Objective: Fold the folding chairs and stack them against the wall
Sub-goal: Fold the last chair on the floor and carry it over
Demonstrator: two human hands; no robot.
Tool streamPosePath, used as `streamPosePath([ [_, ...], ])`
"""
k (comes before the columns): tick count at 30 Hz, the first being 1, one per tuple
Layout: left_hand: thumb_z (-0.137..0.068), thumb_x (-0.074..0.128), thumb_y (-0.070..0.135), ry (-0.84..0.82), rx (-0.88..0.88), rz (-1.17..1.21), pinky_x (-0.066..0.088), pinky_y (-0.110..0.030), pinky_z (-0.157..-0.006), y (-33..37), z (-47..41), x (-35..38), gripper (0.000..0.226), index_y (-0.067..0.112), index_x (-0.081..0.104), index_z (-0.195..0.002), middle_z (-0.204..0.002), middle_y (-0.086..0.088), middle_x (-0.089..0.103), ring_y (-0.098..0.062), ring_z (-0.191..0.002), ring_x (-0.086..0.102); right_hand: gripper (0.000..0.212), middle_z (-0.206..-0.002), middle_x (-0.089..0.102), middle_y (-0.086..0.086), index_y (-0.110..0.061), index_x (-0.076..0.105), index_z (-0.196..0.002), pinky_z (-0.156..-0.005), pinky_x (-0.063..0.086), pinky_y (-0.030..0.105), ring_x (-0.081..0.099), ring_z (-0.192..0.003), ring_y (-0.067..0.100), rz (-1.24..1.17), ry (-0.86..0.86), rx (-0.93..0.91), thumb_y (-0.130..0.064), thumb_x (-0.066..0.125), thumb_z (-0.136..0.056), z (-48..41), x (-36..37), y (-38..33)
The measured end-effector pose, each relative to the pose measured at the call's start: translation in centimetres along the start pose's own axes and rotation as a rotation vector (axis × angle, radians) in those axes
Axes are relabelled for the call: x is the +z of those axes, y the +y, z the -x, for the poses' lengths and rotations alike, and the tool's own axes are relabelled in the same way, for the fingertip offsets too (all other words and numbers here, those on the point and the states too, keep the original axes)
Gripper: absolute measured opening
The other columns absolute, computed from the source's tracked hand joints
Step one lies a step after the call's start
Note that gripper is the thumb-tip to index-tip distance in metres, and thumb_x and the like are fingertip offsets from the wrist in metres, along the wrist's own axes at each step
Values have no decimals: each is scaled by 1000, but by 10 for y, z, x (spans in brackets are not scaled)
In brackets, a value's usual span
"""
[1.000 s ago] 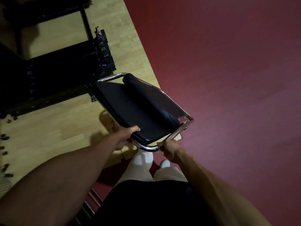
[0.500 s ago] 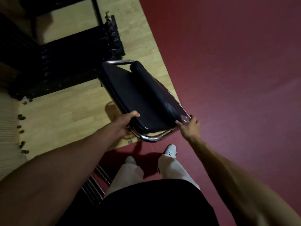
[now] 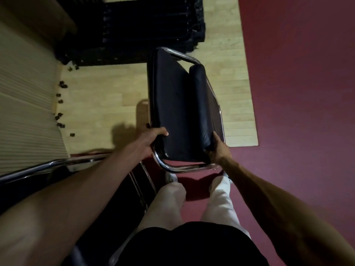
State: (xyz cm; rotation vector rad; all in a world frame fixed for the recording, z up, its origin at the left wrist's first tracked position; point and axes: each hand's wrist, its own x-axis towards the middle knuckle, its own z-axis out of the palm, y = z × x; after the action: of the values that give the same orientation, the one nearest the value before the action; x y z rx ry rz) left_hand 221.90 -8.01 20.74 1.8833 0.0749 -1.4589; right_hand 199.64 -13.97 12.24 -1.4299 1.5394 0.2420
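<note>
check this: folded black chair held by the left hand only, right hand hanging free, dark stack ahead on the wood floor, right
One thing is off: the right hand is not free. The head view shows it gripping the folded black chair at its padded edge, with the left hand on the other side. The dark stack on the wood floor is right.

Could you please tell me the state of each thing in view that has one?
Chair: folded, held in both hands.
Left hand: grips the chair's seat edge.
Right hand: grips the chair's backrest end.
Stack of chairs: folded, piled on the wooden floor.
Second chair: at lower left; folded or not, cannot tell.
</note>
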Motion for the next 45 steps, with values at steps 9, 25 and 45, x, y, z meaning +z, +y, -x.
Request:
streamPosePath([
  [9,-67,72,-8,95,24,71,57,-35,-62,-49,28,-106,42,9,66,-105,-100,-15,72,-29,-83,70,64,-136,54,8,-14,43,-139,-98,41,28,52,-122,28,88,-133,-82,-29,72,-84,42,60,-58],
  [25,-71,81,6,269,142,-22,57,-28,-74,-151,110,-72,33,17,71,-100,-95,0,75,-17,-89,71,85,-138,54,9,-17,22,-152,-96,42,27,54,-123,30,244,-192,-259,-30,71,-84,63,64,6],
  [45,-73,83,23,389,89,-86,57,-24,-75,-214,168,-215,35,23,65,-102,-99,3,73,-12,-90,69,81,-131,60,12,-23,24,-151,-101,46,35,58,-118,31,260,-205,-310,-21,70,-85,137,209,-25],
])
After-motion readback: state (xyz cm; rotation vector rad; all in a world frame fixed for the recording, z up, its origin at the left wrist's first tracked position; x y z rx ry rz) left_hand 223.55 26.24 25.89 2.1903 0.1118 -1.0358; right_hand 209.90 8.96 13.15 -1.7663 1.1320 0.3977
